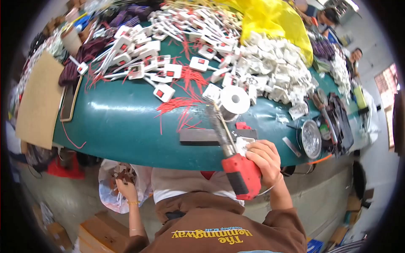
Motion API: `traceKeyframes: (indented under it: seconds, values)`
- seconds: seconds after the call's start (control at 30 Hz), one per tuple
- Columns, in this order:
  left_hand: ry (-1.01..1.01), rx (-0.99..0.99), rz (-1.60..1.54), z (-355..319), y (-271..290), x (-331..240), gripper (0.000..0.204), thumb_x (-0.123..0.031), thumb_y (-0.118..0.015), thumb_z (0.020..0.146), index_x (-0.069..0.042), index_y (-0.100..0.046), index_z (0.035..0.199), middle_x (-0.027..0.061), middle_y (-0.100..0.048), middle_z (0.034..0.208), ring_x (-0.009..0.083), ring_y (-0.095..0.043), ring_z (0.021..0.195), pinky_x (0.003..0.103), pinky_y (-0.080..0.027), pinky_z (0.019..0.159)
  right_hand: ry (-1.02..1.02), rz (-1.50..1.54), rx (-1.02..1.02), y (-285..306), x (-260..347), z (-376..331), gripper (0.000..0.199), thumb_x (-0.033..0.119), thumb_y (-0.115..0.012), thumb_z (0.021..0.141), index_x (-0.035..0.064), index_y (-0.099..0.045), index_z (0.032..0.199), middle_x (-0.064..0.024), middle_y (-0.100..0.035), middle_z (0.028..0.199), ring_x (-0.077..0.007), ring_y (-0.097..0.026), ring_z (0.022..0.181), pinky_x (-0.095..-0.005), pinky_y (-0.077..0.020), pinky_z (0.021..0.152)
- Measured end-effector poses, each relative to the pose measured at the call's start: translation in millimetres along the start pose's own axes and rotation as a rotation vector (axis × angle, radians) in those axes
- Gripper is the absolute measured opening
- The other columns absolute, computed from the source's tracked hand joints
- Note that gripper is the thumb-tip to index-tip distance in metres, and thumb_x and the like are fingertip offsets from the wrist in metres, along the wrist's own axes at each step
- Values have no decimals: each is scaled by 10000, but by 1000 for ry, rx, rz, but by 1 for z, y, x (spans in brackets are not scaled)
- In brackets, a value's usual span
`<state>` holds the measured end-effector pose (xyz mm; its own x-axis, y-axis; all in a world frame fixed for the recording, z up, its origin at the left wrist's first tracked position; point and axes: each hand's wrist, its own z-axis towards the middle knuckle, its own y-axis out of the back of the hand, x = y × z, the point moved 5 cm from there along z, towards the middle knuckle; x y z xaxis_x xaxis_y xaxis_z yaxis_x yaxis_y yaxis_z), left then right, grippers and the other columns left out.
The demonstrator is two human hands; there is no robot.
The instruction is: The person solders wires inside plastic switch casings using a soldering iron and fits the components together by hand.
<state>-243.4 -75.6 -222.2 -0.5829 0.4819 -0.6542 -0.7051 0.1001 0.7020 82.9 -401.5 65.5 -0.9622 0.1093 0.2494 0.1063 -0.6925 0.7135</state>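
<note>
My right hand (pixel 265 162) is closed around a red soldering gun (pixel 241 176) with a black grip panel and a metal barrel pointing away over the bench. A thin solder guide tube (pixel 225 125) runs along the barrel. Just beyond its tip stands a white spool of solder wire (pixel 235 100). Below the barrel lies a dark bar-shaped block (pixel 198 137), with a small white plastic part (pixel 244 144) beside my right fingers. Lower down at left, my left hand (pixel 128 190) reaches into a clear plastic bag (pixel 110 201), its fingers closed on small brown pieces (pixel 125 173).
White plug-like housings with red wires (pixel 164 90) cover the far bench. Clear-white plastic shells (pixel 274 67) are heaped beside a yellow bag (pixel 270 23). A round metal dish (pixel 311 137) and a black bag (pixel 339 120) stand right; cardboard (pixel 38 101) lies left. Other people (pixel 353 57) sit beyond.
</note>
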Motion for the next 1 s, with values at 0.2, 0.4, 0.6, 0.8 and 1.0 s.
traceKeyframes:
  seconds: [0.2,0.4,0.6,0.8,1.0]
  values:
    - [-132,-55,-306,27,48,-198,113,26,-523,893,53,-612,958,101,-613,905,163,-584,781,269,-466,687,15,139,-142,5,-24,-15,391,105,-674,769,-2,-554,1125,-172,-677,957,-357,-652,996,-517,-456,927]
    - [-801,73,-567,20,27,-367,272,71,-642,759,8,-616,1022,169,-629,966,267,-621,844,338,-510,726,-414,238,-256,4,-37,-35,161,2,-636,800,-5,-637,961,-91,-671,989,-212,-633,933,-324,-471,850]
    - [-686,372,-829,21,-19,-440,417,-3,-747,704,7,-606,1096,159,-629,1077,298,-613,908,348,-516,767,-520,451,-328,-10,-40,-52,115,-41,-608,831,25,-643,918,-131,-666,1025,-210,-609,963,-357,-431,923]
    - [-672,401,-681,20,-37,-422,193,-16,-738,731,-14,-634,894,117,-687,940,291,-636,892,359,-511,746,-519,279,-485,12,-22,-34,377,-88,-596,821,-32,-503,1182,-194,-646,1060,-309,-623,1029,-420,-440,954]
    - [-842,294,-551,20,-39,-427,192,8,-747,706,-9,-636,861,111,-694,933,321,-627,859,370,-517,721,-768,539,-907,32,-27,-69,506,-16,-573,833,-52,-372,1296,-202,-630,984,-314,-660,875,-423,-552,800]
